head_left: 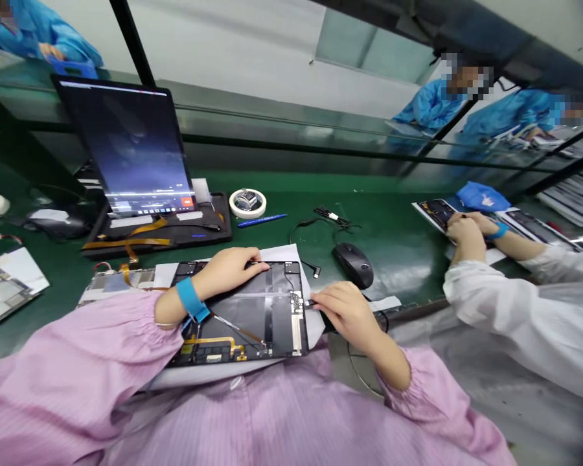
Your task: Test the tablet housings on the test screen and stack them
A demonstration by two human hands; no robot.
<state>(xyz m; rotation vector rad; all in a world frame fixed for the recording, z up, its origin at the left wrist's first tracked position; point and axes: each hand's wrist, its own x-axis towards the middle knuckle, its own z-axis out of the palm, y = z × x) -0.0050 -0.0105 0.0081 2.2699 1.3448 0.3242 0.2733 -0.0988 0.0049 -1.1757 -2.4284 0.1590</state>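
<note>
The left hand (223,273) lies narrowed against the top edge of an opened tablet (272,317), its hold unclear; the right hand (347,315) pinches a small dark piece (313,302) at the tablet's side.

Bright, even light; fisheye bending at edges

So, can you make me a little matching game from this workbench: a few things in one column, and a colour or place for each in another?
Things:
1. roll of tape
2. pen
3. computer mouse
4. wrist strap

Descriptions:
A. black, just beyond the right hand
B. blue, around the wrist of the left hand
C. a white ring on the green bench
D. blue, lying just in front of the tape

Pairs: 1-C, 2-D, 3-A, 4-B
</note>
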